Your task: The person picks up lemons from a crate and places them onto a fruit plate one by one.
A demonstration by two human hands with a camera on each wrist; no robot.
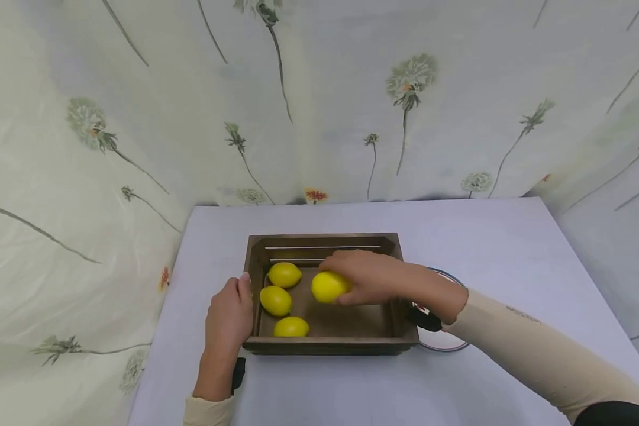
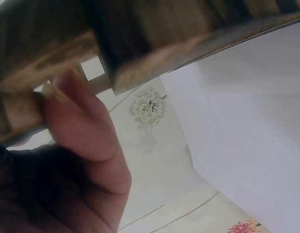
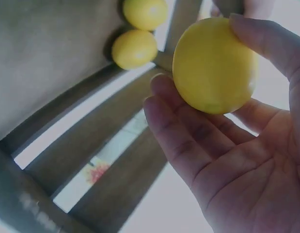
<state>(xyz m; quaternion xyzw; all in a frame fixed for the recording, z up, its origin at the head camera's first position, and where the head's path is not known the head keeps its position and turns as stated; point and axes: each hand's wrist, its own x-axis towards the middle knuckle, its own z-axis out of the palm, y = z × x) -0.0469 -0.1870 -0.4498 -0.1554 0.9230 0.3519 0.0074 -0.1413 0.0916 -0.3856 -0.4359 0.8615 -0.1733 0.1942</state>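
Observation:
A brown wooden crate [image 1: 330, 346] stands on the table with three lemons inside along its left part: a back one [image 1: 284, 275], a middle one [image 1: 276, 300] and a front one [image 1: 291, 326]. My right hand [image 1: 370, 273] holds another lemon [image 1: 327, 287] over the crate's interior; the right wrist view shows this lemon [image 3: 215, 65] between thumb and fingers. My left hand [image 1: 229, 313] grips the crate's left side wall, its thumb over the rim. In the left wrist view the thumb and fingers of the left hand [image 2: 91, 141] close round a slat of the crate [image 2: 154, 39].
Partly hidden behind the right wrist, a round white plate with a dark rim [image 1: 444, 342] lies right of the crate. A white cloth covers the table [image 1: 319, 390]. Flower-printed fabric [image 1: 330, 118] hangs behind and beside it.

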